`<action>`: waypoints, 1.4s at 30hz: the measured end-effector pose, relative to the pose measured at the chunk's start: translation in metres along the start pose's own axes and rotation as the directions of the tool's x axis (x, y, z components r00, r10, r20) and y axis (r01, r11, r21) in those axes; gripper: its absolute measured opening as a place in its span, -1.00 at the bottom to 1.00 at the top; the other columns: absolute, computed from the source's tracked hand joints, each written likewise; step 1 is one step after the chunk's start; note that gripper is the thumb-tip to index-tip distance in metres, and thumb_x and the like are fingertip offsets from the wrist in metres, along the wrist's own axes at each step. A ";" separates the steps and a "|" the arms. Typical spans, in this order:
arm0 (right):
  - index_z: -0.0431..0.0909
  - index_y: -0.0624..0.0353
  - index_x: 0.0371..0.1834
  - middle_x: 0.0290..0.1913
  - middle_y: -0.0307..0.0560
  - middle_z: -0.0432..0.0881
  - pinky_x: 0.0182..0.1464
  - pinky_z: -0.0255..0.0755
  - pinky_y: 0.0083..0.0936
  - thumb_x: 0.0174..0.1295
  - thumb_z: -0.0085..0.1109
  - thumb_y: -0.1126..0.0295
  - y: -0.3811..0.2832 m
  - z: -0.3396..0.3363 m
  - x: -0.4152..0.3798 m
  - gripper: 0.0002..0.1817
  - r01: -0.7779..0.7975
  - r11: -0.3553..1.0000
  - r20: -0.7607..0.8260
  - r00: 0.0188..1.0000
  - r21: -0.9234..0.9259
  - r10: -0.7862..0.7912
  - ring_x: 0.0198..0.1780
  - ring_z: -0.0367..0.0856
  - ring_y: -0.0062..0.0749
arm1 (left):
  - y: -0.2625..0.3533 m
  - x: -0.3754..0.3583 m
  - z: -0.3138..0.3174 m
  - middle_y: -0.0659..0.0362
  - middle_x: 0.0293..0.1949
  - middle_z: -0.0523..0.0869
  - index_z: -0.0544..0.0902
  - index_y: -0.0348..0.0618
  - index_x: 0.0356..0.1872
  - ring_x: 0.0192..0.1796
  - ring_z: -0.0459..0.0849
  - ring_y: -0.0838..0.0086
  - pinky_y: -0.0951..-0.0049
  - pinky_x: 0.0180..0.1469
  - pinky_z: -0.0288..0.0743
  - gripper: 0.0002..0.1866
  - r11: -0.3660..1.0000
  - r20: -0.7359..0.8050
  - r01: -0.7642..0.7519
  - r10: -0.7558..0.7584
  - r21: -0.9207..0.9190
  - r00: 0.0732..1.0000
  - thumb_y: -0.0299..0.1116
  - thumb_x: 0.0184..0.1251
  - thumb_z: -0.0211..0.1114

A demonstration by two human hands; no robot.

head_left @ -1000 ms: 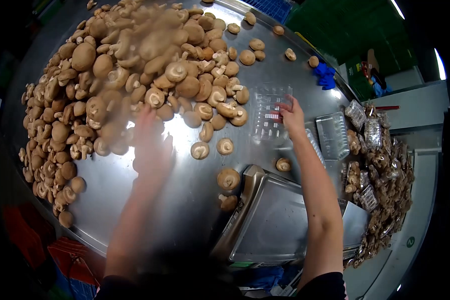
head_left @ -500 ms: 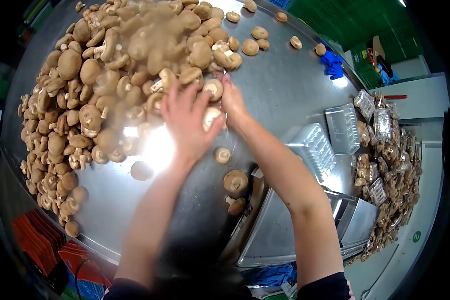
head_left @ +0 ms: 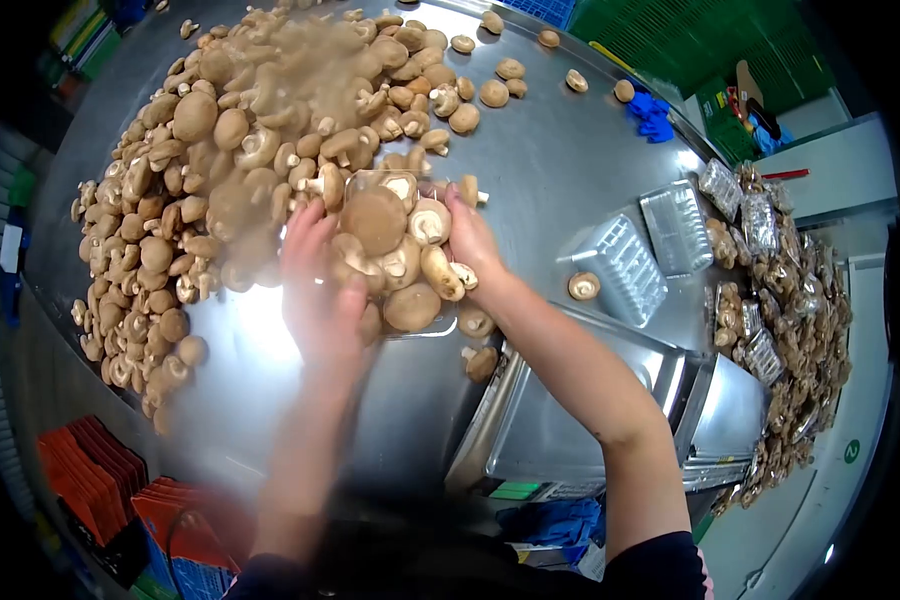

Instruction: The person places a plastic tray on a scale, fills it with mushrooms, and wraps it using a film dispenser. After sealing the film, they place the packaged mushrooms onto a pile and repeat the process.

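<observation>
A clear plastic tray (head_left: 432, 333) with several shiitake mushrooms (head_left: 374, 222) in it lies between my hands, some caps up and some gills up. My right hand (head_left: 476, 244) grips its right side, thumb beside a pale upturned mushroom (head_left: 430, 221). At the tray's left side is my left hand (head_left: 317, 285), blurred, its thumb and fingers apart next to the mushrooms. I make out nothing held in it. A large mushroom pile (head_left: 260, 150) spreads beyond and to the left.
Two clear trays (head_left: 620, 270) (head_left: 677, 228) stand at the right, a loose mushroom (head_left: 584, 286) beside them. A metal scale (head_left: 560, 410) is at the front right. Packed mushrooms (head_left: 790, 320) are heaped at far right. Blue gloves (head_left: 651, 117) lie near the table's far edge.
The tray of mushrooms now shows plainly between my hands; before, they were close together at the pile's edge. My left hand has moved left and down. A loose mushroom now lies by the clear trays.
</observation>
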State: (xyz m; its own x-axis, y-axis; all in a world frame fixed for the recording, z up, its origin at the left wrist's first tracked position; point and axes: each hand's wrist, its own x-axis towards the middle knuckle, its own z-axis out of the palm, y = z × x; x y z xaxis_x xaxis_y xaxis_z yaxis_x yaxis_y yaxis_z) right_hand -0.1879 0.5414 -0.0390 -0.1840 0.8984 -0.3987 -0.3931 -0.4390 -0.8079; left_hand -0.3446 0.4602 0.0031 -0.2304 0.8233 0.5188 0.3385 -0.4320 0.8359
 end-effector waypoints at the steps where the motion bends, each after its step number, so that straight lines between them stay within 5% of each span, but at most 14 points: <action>1: 0.46 0.25 0.15 0.00 -0.01 0.62 0.08 0.50 -0.42 0.52 -0.45 0.01 0.001 0.002 -0.011 -0.42 -0.003 1.000 -0.011 1.000 0.025 0.004 -0.01 0.61 -0.36 | 0.010 -0.008 -0.004 -0.07 0.27 0.41 0.44 -0.33 0.15 0.38 0.28 0.09 0.10 0.40 0.11 -0.52 0.993 0.028 0.101 -0.099 -0.063 0.995 -0.32 0.22 0.13; 2: 0.46 0.25 0.15 0.00 0.00 0.62 0.09 0.49 -0.42 0.52 -0.45 0.01 0.001 0.003 -0.023 -0.42 -0.007 0.999 -0.024 1.000 0.053 0.008 0.01 0.60 -0.36 | 0.020 -0.015 -0.007 -0.07 0.26 0.42 0.44 -0.33 0.16 0.37 0.30 0.12 0.13 0.40 0.11 -0.54 0.971 0.066 0.204 -0.197 -0.122 0.978 -0.35 0.24 0.13; 6: 0.47 0.29 0.11 0.01 0.02 0.61 0.10 0.50 -0.39 0.51 -0.41 -0.02 -0.001 -0.013 -0.076 -0.40 0.030 0.999 -0.086 0.996 0.015 -0.029 0.01 0.60 -0.36 | 0.057 -0.041 0.000 -0.01 0.26 0.40 0.42 -0.29 0.17 0.37 0.28 0.17 0.20 0.42 0.07 -0.58 0.987 0.222 0.127 -0.104 -0.094 0.970 -0.37 0.31 0.10; 14: 0.36 0.30 0.22 0.11 0.04 0.53 0.17 0.45 -0.38 0.53 -0.45 0.09 -0.009 -0.079 -0.222 -0.46 0.198 0.948 -0.480 0.875 0.250 -0.056 0.11 0.54 -0.26 | 0.117 -0.102 0.065 -0.03 0.15 0.53 0.50 -0.32 0.08 0.22 0.48 0.24 0.33 0.30 0.25 -0.67 0.783 0.465 0.385 -0.140 -0.489 0.874 -0.42 0.36 0.04; 17: 0.39 0.29 0.20 0.11 0.00 0.52 0.16 0.41 -0.42 0.50 -0.37 0.26 0.045 -0.154 -0.248 -0.57 0.374 0.913 -0.669 0.639 -0.163 -0.381 0.10 0.52 -0.28 | 0.121 -0.137 0.103 -0.01 0.05 0.61 0.55 -0.30 0.02 0.12 0.56 0.31 0.41 0.21 0.34 -0.72 0.773 0.535 0.453 -0.177 -0.445 0.826 -0.39 0.39 0.07; 20: 0.37 0.21 0.24 0.03 -0.07 0.52 0.08 0.44 -0.48 0.44 -0.25 0.42 0.050 -0.156 -0.276 -0.63 0.485 0.860 -0.804 0.440 -0.162 -0.399 0.01 0.52 -0.45 | 0.136 -0.154 0.126 0.04 0.02 0.64 0.56 -0.27 0.02 0.06 0.59 0.36 0.43 0.14 0.39 -0.73 0.814 0.598 0.450 -0.164 -0.367 0.785 -0.37 0.40 0.08; 22: 0.50 0.26 0.06 -0.02 -0.02 0.55 0.14 0.35 -0.41 0.33 -0.13 0.52 0.049 -0.171 -0.294 -0.70 0.272 0.748 -0.703 0.258 -0.606 -0.663 0.06 0.50 -0.24 | 0.156 -0.155 0.136 0.08 -0.01 0.66 0.57 -0.23 0.04 0.01 0.61 0.43 0.48 0.07 0.42 -0.72 0.850 0.651 0.463 -0.205 -0.251 0.730 -0.34 0.41 0.07; 24: 0.52 0.26 -0.02 -0.03 0.03 0.55 0.17 0.32 -0.34 0.33 -0.12 0.49 0.041 -0.172 -0.309 -0.75 0.068 0.626 -0.588 0.277 -0.777 -0.760 0.11 0.45 -0.13 | 0.160 -0.160 0.146 0.06 -0.06 0.66 0.57 -0.22 0.05 -0.04 0.62 0.45 0.51 0.03 0.43 -0.71 0.858 0.655 0.438 -0.169 -0.270 0.736 -0.32 0.42 0.06; 25: 0.51 0.25 -0.02 -0.01 0.04 0.54 0.18 0.30 -0.31 0.33 -0.11 0.48 0.043 -0.175 -0.311 -0.75 0.061 0.587 -0.550 0.282 -0.807 -0.786 0.12 0.43 -0.11 | 0.170 -0.161 0.147 0.02 -0.04 0.64 0.56 -0.24 0.04 0.01 0.60 0.32 0.40 0.08 0.41 -0.69 0.820 0.712 0.533 -0.248 -0.206 0.657 -0.29 0.43 0.03; 28: 0.49 0.24 0.00 0.02 0.05 0.52 0.22 0.25 -0.23 0.32 -0.07 0.46 0.045 -0.183 -0.308 -0.76 0.044 0.502 -0.467 0.306 -0.864 -0.830 0.15 0.38 -0.04 | 0.166 -0.178 0.163 -0.02 0.04 0.59 0.54 -0.28 0.03 0.10 0.54 0.14 0.26 0.17 0.34 -0.67 0.979 0.642 0.035 0.105 -0.200 0.760 -0.26 0.42 0.04; 32: 0.43 0.23 0.08 0.07 0.06 0.49 0.24 0.22 -0.19 0.31 -0.03 0.45 0.046 -0.184 -0.308 -0.71 0.039 0.519 -0.475 0.347 -0.854 -0.809 0.18 0.36 0.01 | 0.166 -0.187 0.168 -0.08 0.14 0.50 0.49 -0.30 0.06 0.18 0.46 0.01 0.18 0.25 0.27 -0.59 0.972 0.630 -0.230 0.211 -0.052 0.747 -0.19 0.34 0.13; 37: 0.41 0.28 0.11 0.08 0.09 0.48 0.23 0.28 -0.27 0.36 -0.09 0.43 0.047 -0.194 -0.325 -0.70 0.179 0.609 -0.497 0.425 -0.773 -0.756 0.16 0.43 -0.04 | 0.175 -0.175 0.144 0.02 0.29 0.44 0.47 -0.24 0.18 0.33 0.39 0.30 0.35 0.38 0.16 -0.59 0.906 0.665 0.325 -0.067 -0.272 0.744 -0.42 0.29 0.07; 40: 0.40 0.29 0.14 0.08 0.10 0.48 0.17 0.36 -0.35 0.41 -0.13 0.40 0.053 -0.206 -0.352 -0.69 0.263 0.711 -0.530 0.512 -0.652 -0.676 0.12 0.51 -0.14 | 0.164 -0.165 0.120 0.07 0.22 0.53 0.53 -0.20 0.16 0.32 0.41 0.33 0.36 0.38 0.17 -0.61 0.880 0.557 0.329 -0.092 -0.342 0.826 -0.34 0.36 0.01; 42: 0.39 0.30 0.15 0.08 0.08 0.50 0.13 0.40 -0.41 0.42 -0.12 0.37 0.061 -0.219 -0.367 -0.67 0.264 0.732 -0.518 0.560 -0.629 -0.647 0.08 0.55 -0.24 | 0.155 -0.158 0.102 -0.02 0.23 0.50 0.49 -0.35 0.16 0.32 0.40 0.28 0.26 0.40 0.17 -0.46 0.895 0.558 0.315 -0.094 -0.315 0.825 -0.05 0.49 -0.10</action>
State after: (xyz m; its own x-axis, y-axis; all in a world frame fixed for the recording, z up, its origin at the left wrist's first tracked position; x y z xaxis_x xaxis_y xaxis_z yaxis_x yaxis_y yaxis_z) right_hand 0.0531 0.1829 -0.0373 0.6174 0.7831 0.0744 0.2300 -0.0893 -0.9691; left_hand -0.1624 0.3013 0.0323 0.2870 0.9249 0.2494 -0.0573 -0.2433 0.9683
